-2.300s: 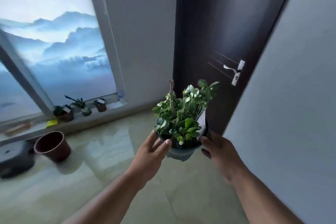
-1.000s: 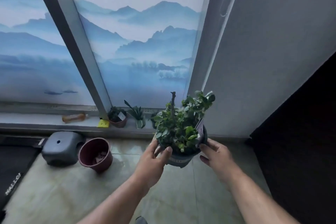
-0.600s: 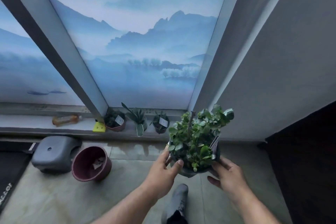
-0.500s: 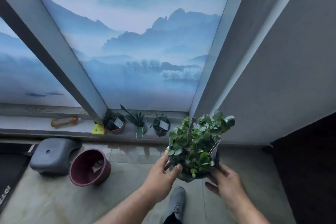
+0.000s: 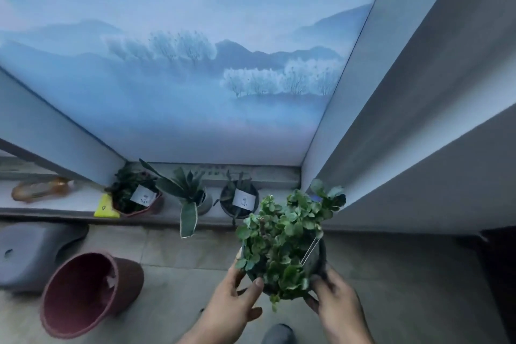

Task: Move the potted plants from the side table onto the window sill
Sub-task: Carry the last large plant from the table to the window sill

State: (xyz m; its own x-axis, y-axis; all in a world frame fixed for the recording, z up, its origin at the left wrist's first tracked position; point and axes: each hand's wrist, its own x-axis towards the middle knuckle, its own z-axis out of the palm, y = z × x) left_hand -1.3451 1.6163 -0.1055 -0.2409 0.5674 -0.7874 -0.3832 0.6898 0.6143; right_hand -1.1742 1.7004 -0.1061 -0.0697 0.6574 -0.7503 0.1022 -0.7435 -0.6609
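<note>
Your left hand (image 5: 233, 297) and right hand (image 5: 336, 306) clasp the leafy potted plant (image 5: 282, 240) from both sides, above the floor, just short of the window sill (image 5: 273, 198). Three small pots (image 5: 238, 200) occupy the sill; its right end appears free.

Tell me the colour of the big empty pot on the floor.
Dark reddish-brown; the big pot shows in the head view.
</note>
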